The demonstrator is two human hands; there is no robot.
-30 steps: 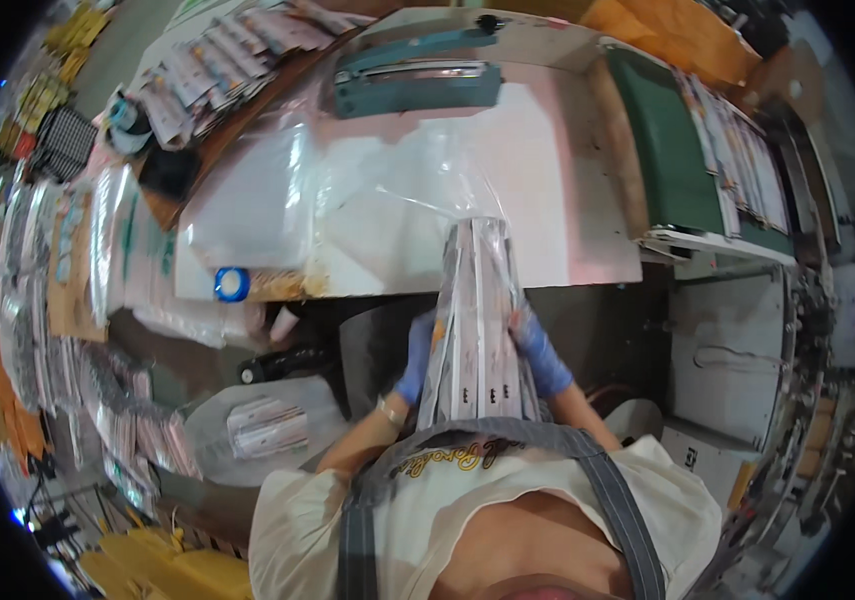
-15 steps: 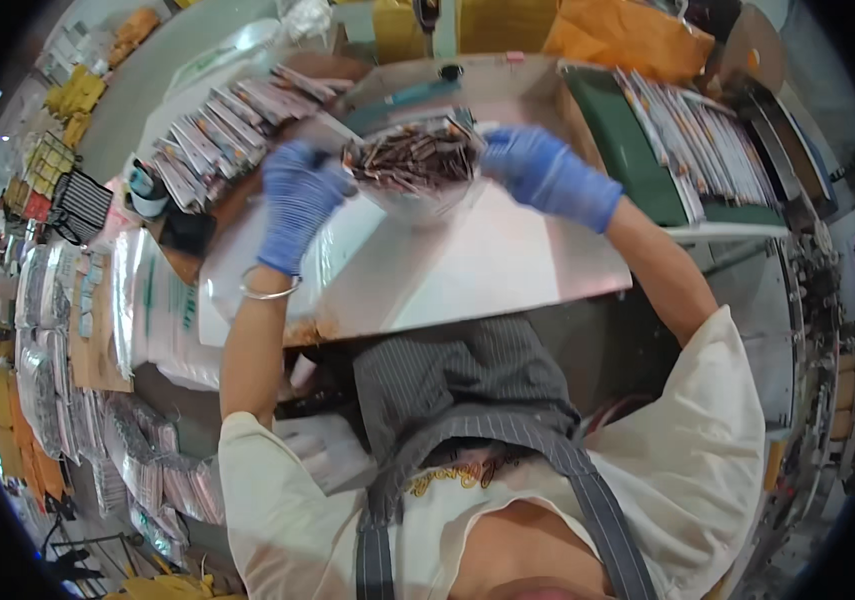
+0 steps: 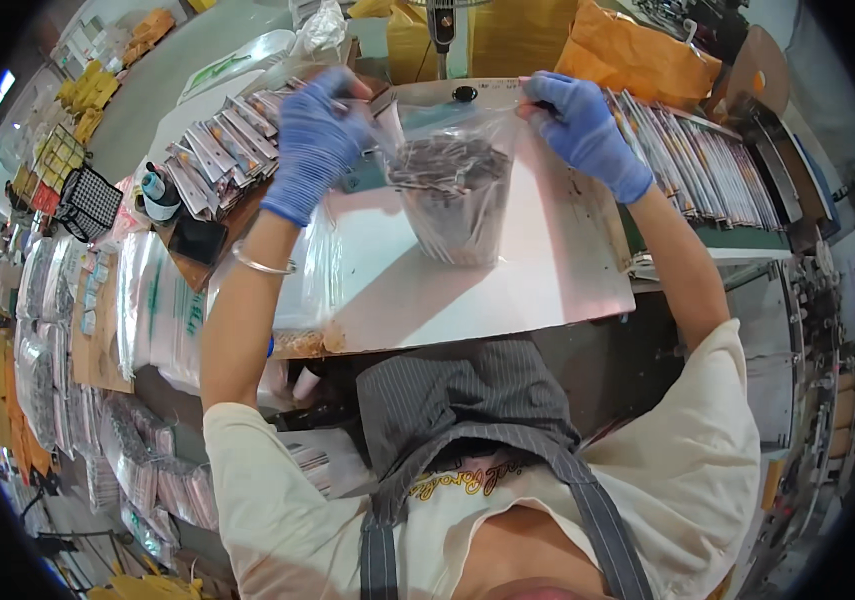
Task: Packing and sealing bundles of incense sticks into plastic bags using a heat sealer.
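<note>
A clear plastic bag point(image 3: 459, 225), packed with thin dark-edged packets point(image 3: 447, 163), stands upright on the white board in front of me. Both my hands wear blue knitted gloves and are raised at the sides of the bag's mouth. My right hand point(image 3: 587, 133) pinches the top right corner, pulling the film out taut. At the opposite side, my left hand point(image 3: 319, 145) has its fingers closed at the bag's upper left edge; they are slightly smeared by motion. The film above the packets is stretched between my hands.
Rows of thin packets lie at left point(image 3: 212, 150) and stand in a green-lined tray point(image 3: 702, 165) at right. A dark phone point(image 3: 197, 238) and a small bottle point(image 3: 155, 192) sit left of the white board point(image 3: 567, 270). Stacked clear bags point(image 3: 152, 310) lie lower left; an orange sack point(image 3: 637, 55) is behind.
My hands have moved from the packets' level up to the bag's top corners and spread apart. The bag now rests lower and nearer, its upper film drawn up above the packets.
</note>
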